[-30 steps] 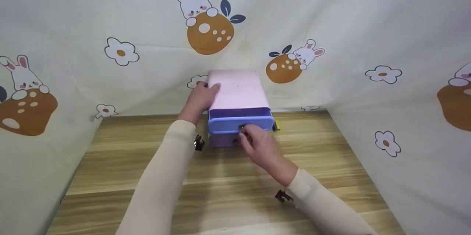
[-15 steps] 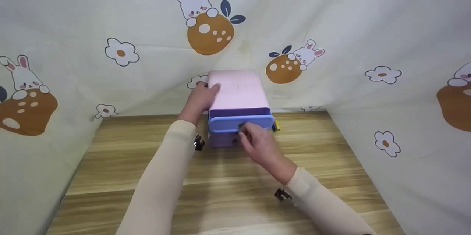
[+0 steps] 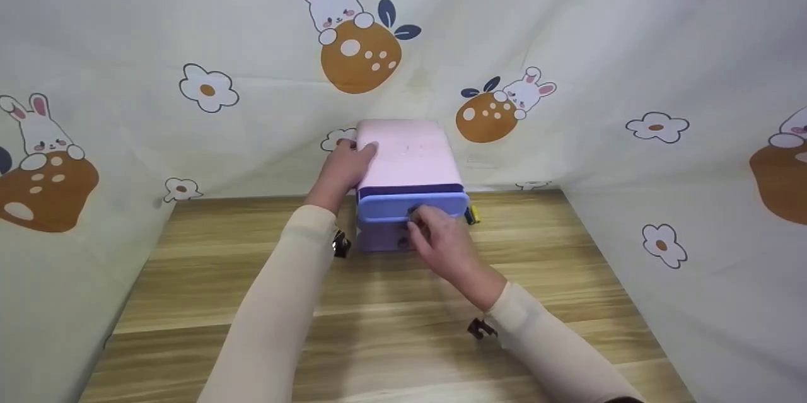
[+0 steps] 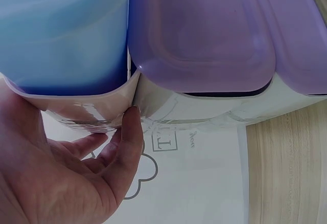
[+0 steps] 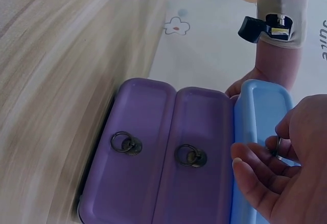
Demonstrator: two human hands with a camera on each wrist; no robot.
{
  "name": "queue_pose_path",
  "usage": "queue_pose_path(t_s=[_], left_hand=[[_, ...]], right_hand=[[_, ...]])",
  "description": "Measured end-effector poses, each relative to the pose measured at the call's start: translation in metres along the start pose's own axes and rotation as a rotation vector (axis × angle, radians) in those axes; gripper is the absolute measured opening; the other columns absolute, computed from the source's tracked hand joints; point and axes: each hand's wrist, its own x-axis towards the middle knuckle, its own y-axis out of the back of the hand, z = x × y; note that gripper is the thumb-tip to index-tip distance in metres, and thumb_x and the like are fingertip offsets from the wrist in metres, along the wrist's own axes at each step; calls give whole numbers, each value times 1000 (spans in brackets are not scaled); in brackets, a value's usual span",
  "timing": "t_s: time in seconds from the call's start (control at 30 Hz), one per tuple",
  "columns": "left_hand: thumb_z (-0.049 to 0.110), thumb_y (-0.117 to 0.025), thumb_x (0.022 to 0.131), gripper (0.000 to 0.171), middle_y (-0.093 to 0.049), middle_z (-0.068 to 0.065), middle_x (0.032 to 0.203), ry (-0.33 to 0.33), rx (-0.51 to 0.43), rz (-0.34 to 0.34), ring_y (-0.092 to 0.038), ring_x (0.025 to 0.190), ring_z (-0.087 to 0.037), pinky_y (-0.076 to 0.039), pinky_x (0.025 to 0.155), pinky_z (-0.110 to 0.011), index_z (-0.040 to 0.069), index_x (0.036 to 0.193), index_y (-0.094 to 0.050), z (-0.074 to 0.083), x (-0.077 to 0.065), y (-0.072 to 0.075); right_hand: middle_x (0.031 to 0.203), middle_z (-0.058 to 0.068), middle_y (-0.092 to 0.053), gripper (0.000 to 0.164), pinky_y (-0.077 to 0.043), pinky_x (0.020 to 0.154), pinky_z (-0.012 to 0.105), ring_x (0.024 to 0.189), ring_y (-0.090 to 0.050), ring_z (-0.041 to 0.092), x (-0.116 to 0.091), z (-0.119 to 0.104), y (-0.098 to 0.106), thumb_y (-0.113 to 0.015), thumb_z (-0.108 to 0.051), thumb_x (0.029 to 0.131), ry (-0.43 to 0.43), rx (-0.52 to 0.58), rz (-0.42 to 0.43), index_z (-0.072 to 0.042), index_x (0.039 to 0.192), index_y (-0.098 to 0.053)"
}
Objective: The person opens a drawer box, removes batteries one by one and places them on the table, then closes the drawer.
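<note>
A small drawer cabinet with a pale pink top (image 3: pixel 406 154) stands against the back sheet. Its top blue drawer (image 3: pixel 379 208) sticks out slightly, leaving a narrow dark gap below the pink edge. My right hand (image 3: pixel 444 242) pinches the metal ring pull (image 5: pixel 277 147) on that drawer between thumb and fingers. Two purple drawers (image 5: pixel 136 117) below it sit shut, each with a ring pull (image 5: pixel 190 155). My left hand (image 3: pixel 343 169) grips the cabinet's upper left edge, thumb on the top; in the left wrist view its bent fingers (image 4: pixel 130 142) press the side wall.
A wood-grain table (image 3: pixel 391 340) lies beneath. A pale sheet (image 3: pixel 252 24) printed with rabbits and flowers covers the back and sides. A small yellow and dark object (image 3: pixel 474 214) lies beside the cabinet's right side. Black clips (image 3: pixel 341 244) hang at both wrists.
The blue drawer has slid inward and the gap above it has narrowed. My right hand has moved forward with the ring pull; my left hand has stayed on the cabinet.
</note>
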Motion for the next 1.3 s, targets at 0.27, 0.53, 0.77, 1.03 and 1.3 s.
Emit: queue_pose_path(t_s=[0.27,0.53,0.77,1.03,1.3], left_hand=[[60,-53,109,83,-51,-26,162,-6,9,-1,-51,149,-40,-43,121,-52,-2,164,-41,1,0,0],[61,-52,110,84,-49,-24,165,10,4,-7,-49,150,-39,-43,122,-52,0,166,-40,-1,1,-1],[60,-53,111,83,-49,-23,165,-1,3,-11,-51,149,-37,-44,121,-51,-1,166,-40,-1,-1,-1],[60,-52,111,83,-47,-24,167,24,-13,-29,-52,148,-37,-47,119,-51,0,167,-38,1,1,1],[61,-51,110,83,-47,-24,167,27,2,-27,-50,149,-37,-45,120,-51,1,166,-39,2,2,1]], right_hand=[[88,1,-69,7,-55,67,33,74,-63,16,3,3,-2,-74,-12,104,-13,-16,1,-10,99,-68],[88,2,-69,8,-55,66,34,74,-63,17,5,5,-5,-74,-12,104,-42,-8,4,-10,98,-68],[87,2,-67,9,-56,66,33,75,-63,16,8,8,-8,-73,-11,104,-39,-1,12,-9,97,-67],[87,2,-67,10,-55,66,35,75,-63,17,13,9,-9,-73,-12,105,-56,1,7,-9,98,-67],[90,1,-68,9,-57,69,36,78,-65,17,16,10,-8,-73,-14,107,-74,5,-2,-11,100,-68]])
